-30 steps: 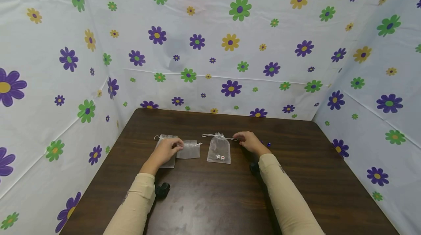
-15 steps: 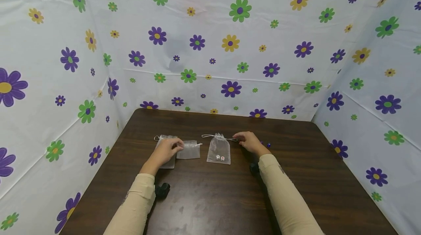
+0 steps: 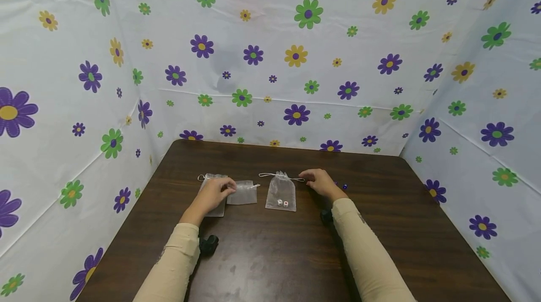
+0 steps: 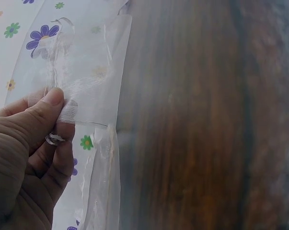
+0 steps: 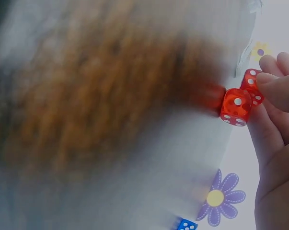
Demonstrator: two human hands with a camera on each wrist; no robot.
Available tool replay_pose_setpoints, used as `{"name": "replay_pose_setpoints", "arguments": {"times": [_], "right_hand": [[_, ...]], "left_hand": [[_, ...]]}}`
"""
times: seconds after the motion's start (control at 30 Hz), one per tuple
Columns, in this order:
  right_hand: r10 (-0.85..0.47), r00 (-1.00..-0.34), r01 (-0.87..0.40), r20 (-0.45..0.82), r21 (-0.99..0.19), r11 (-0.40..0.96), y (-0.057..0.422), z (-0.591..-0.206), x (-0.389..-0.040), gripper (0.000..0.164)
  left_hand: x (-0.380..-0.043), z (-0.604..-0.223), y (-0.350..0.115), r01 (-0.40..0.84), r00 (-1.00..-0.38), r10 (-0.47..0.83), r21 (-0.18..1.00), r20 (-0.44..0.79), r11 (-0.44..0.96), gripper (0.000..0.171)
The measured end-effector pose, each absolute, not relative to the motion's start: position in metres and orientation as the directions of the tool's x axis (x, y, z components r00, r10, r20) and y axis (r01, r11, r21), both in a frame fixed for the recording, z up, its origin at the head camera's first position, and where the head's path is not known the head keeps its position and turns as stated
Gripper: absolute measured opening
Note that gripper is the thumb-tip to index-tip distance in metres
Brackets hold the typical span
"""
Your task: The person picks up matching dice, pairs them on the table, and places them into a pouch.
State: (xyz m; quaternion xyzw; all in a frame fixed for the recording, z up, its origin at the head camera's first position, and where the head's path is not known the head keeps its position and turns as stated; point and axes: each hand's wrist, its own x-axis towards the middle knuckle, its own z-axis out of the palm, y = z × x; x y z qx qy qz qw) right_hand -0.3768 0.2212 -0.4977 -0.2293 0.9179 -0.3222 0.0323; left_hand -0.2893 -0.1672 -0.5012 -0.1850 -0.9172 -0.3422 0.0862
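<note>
My left hand (image 3: pixel 213 193) pinches the edge of a small sheer drawstring pouch (image 4: pixel 94 72) between thumb and forefinger. Another sheer pouch (image 3: pixel 217 209) lies partly beneath that hand. To the right, a drawn-up sheer pouch (image 3: pixel 275 191) lies flat, its white cords spread sideways and two white dice (image 3: pixel 280 202) inside. Beside its right cord is my right hand (image 3: pixel 323 183); in the right wrist view its thumb and fingers pinch a red die (image 5: pixel 252 79). A second red die (image 5: pixel 236 108) sits on the tabletop right against it. From above, the hand hides both red dice.
Blue dice (image 3: pixel 345 186) lie just right of my right hand; one blue die (image 5: pixel 187 224) shows at the bottom of the right wrist view. The dark wooden table (image 3: pixel 270 255) meets white flowered cloth (image 3: pixel 270 76) at the back and both sides.
</note>
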Motion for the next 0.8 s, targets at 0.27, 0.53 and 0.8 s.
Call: {"name": "replay_pose_setpoints", "arguments": {"times": [0.27,0.53,0.8], "right_hand": [[-0.447,-0.890,-0.407,0.093,-0.606,0.683,0.218,-0.491,-0.378,0.032],[-0.468,-0.874,-0.442,0.128,-0.610,0.658,0.206,-0.476,-0.377,0.031],[-0.528,-0.836,-0.500,0.146,-0.599,0.626,0.186,-0.463,-0.378,0.032]], "left_hand": [[-0.289,-0.500,-0.166,0.406,-0.913,0.288,0.589,0.289,0.699,0.005],[-0.288,-0.499,-0.166,0.394,-0.919,0.284,0.606,0.273,0.691,0.005],[-0.288,-0.499,-0.165,0.403,-0.915,0.289,0.599,0.281,0.692,0.004]]}}
